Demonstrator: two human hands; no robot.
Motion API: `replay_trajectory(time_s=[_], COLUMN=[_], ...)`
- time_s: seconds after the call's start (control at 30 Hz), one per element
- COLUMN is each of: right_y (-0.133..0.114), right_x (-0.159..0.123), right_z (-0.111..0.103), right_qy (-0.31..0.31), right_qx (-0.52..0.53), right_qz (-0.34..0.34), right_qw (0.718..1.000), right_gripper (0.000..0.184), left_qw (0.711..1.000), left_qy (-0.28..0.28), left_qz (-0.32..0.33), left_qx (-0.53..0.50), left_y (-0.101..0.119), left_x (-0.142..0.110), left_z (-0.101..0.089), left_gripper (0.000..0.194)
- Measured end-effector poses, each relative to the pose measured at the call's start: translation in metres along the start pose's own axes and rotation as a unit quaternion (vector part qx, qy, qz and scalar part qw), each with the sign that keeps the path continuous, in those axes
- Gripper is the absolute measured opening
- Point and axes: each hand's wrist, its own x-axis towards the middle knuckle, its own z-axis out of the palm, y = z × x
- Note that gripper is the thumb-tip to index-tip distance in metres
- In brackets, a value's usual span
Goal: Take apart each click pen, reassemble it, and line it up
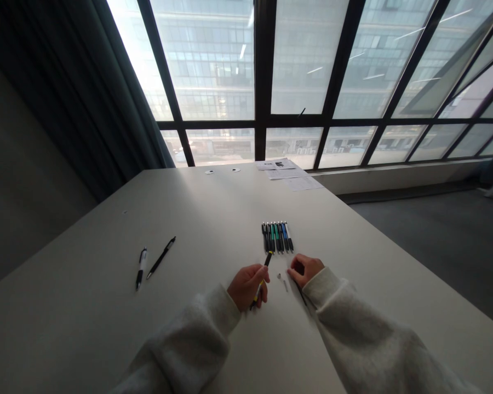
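White table (205, 219): supports all pens on its surface.
Row of slim black, green, blue and white pens (277, 237): just beyond both hands, long axes pointing away from the person.
Left hand (246, 287): closed around black-and-yellow pen (268, 259), far end angled forward-right toward the row's near left corner.
Right hand (306, 269): fingers curled, near the row's right corner; grip cannot be determined.

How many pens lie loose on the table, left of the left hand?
2. The white-and-black pen is further left; the mostly black pen lies slanted just right of it. Neither looks covered, and I see no others on that side.
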Motion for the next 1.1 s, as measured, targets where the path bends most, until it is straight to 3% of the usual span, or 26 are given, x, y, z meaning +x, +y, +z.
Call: replay_trajectory(time_s=[0.13,0.2,0.4,0.57,0.87,1.1], right_y=[0.004,0.008,0.017,0.017,0.017,0.018], right_x=[0.001,0.002,0.007,0.007,0.007,0.008], right_z=[-0.001,0.0,0.003,0.003,0.001,0.0], right_qy=[0.017,0.02,0.012,0.005,0.0,-0.015], right_qx=[0.04,0.066,0.14,0.161,0.16,0.173], right_qz=[0.003,0.013,0.033,0.031,0.027,0.025], right_qw=[0.999,0.998,0.99,0.987,0.987,0.985], right_gripper=[0.017,0.019,0.023,0.024,0.021,0.021], left_qw=[0.978,0.956,0.872,0.824,0.794,0.807], left_qy=[0.12,0.149,0.121,0.111,0.121,0.125], left_qz=[0.071,0.087,0.097,0.073,0.034,0.051], left_qx=[0.153,0.236,0.465,0.55,0.595,0.574], left_y=[0.001,0.001,-0.006,-0.006,-0.006,-0.009], left_x=[-0.005,-0.011,-0.027,-0.029,-0.026,-0.025], left_z=[-0.006,-0.011,-0.018,-0.013,-0.008,-0.01], left_gripper=[0.04,0.041,0.048,0.045,0.047,0.054])
